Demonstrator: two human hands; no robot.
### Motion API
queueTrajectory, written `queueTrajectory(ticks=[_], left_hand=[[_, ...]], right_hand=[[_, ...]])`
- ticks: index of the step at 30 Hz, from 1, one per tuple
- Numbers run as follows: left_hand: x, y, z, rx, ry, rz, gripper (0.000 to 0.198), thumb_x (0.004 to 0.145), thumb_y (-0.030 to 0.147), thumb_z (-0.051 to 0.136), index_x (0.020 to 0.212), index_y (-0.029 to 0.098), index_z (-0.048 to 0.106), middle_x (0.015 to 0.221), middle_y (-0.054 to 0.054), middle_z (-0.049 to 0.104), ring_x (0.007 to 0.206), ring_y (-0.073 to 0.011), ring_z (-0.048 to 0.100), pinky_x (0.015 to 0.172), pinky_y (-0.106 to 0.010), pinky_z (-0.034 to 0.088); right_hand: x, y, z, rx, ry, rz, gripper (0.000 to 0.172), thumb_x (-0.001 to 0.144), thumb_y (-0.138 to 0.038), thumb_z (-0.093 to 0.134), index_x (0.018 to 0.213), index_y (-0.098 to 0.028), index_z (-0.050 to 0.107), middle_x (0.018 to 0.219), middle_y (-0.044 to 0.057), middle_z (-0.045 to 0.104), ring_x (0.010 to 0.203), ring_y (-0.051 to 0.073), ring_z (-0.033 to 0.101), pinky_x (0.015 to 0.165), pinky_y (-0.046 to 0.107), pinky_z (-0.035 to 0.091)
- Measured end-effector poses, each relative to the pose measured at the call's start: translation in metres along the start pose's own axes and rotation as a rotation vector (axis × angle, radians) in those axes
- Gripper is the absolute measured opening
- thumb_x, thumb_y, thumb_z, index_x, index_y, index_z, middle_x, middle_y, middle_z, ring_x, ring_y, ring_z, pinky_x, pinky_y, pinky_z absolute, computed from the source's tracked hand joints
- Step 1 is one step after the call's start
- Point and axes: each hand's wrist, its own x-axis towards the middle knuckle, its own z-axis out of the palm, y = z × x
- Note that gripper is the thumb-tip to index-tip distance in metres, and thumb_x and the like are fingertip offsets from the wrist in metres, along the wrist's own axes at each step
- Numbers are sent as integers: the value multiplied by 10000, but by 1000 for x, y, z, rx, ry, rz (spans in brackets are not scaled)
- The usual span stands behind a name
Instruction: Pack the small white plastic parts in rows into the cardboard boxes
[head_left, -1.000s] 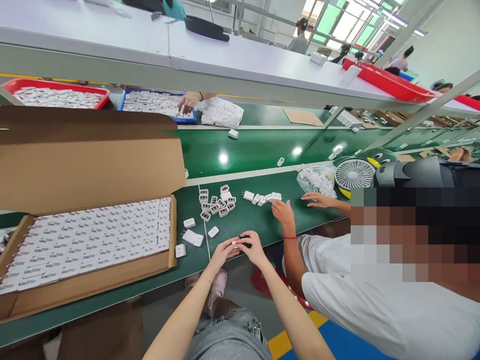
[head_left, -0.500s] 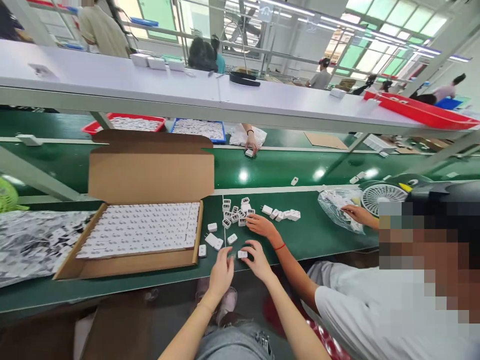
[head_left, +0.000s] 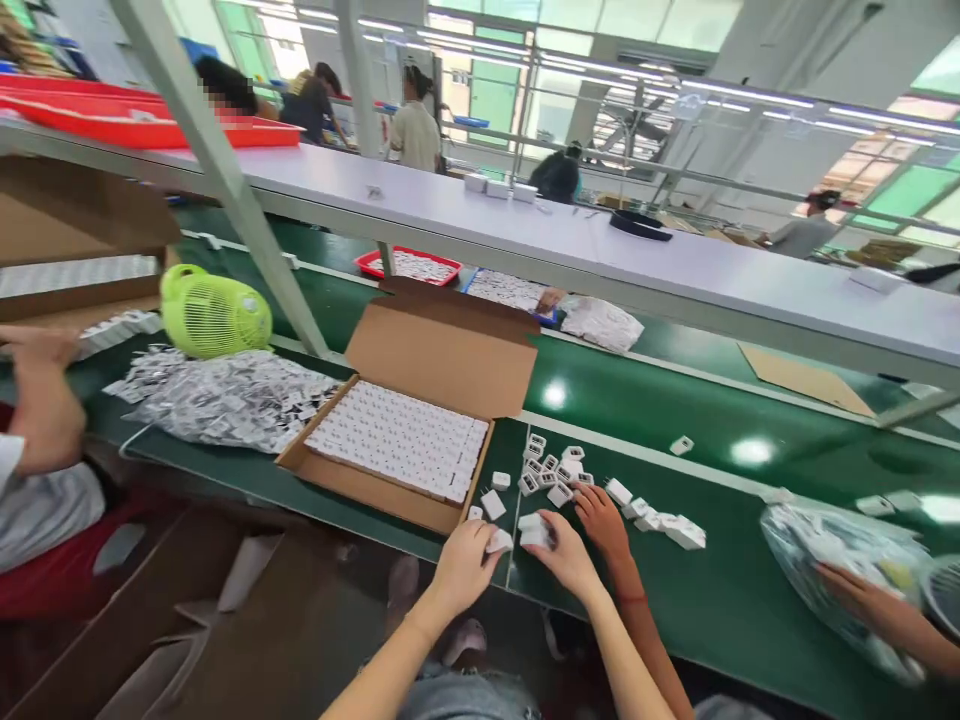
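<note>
While both of the person's hands were above the near edge of the green table (head_left: pixel 750 605), just right of the open carton (head_left: pixel 442 350), the left hand (head_left: pixel 463 568) pinched a white piece (head_left: pixel 499 541) between thumb and fingers, close to the carton's near right corner; the right hand (head_left: pixel 568 562), slightly farther right of the carton, pinched a white adapter (head_left: pixel 533 530), partly blurred; the two held things were near each other but apart; a few loose adapters (head_left: pixel 493 504) lay between the carton and the hands; a cluster of adapters (head_left: pixel 551 472) stood right of the carton, where a co-worker's hand (head_left: pixel 600 515) reached to its near side; beyond that, still rightward of the carton, a line of adapters (head_left: pixel 651 518) rested on the table; a clear bag (head_left: pixel 795 550) lay far right of the carton, another hand (head_left: pixel 855 590) over it; left of the carton were a bag of small parts (head_left: pixel 225 400) and, behind it, a green fan (head_left: pixel 217 315).
</note>
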Motion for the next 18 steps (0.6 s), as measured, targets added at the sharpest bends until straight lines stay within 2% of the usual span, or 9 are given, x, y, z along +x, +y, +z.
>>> queueTrajectory(ticks=[2,4,6,7,9,11,13,15,18], left_hand=[[-20,-36,-33,-103,157,-160,268,810,289,460,1061,214,518,1011,-73,590,944,-204,538,833,-340,435],[-33,-83,-76,-65,304,-301,270,805,305,458,1046,201,523,1006,-76,596,937,-212,542,838,-355,433],[-36,-135,-124,43,350,-372,278,796,315,464,1031,184,533,981,-80,607,912,-218,550,831,-358,430],[-35,-160,-148,108,301,-367,283,790,313,468,1033,185,536,973,-80,613,900,-222,554,817,-356,433],[-27,-203,-188,247,122,-298,258,784,268,462,1015,206,558,955,-73,624,885,-233,561,786,-358,434],[-18,-237,-215,387,-55,-197,245,767,172,441,956,213,592,913,-77,632,876,-248,560,773,-374,424],[-10,-262,-230,482,-168,-102,278,735,86,422,904,203,609,889,-88,627,884,-259,551,779,-395,411],[-6,-280,-236,496,-240,-30,306,717,52,421,911,202,604,918,-90,613,904,-260,540,789,-402,405],[-1,-296,-236,429,-303,33,312,724,58,430,950,215,576,973,-79,587,924,-243,536,781,-378,412]], right_hand=[[-2,-13,3,98,30,74,418,697,-345,599,1067,-159,545,925,106,641,792,232,634,681,366,531],[10,-38,12,184,11,112,467,693,-371,618,1096,-156,524,1003,118,624,851,234,621,735,363,516],[32,-74,34,208,-80,50,488,684,-381,637,1108,-175,513,1088,115,588,935,238,587,800,366,486],[44,-95,51,200,-139,-3,486,684,-381,641,1110,-186,510,1109,109,575,964,238,570,819,363,474],[68,-135,95,171,-251,-108,485,692,-370,642,1125,-209,497,1120,91,565,986,233,552,831,354,460],[87,-170,147,114,-349,-192,497,699,-342,642,1154,-233,473,1126,74,560,983,231,551,835,354,452],[99,-196,197,28,-407,-239,521,704,-305,640,1182,-243,445,1141,70,547,992,243,545,832,365,448],[107,-215,238,-53,-436,-250,539,711,-274,631,1206,-240,419,1161,78,529,1011,256,533,817,370,452],[114,-235,273,-116,-476,-239,548,733,-259,605,1232,-238,381,1178,84,505,1008,253,532,784,354,464]])
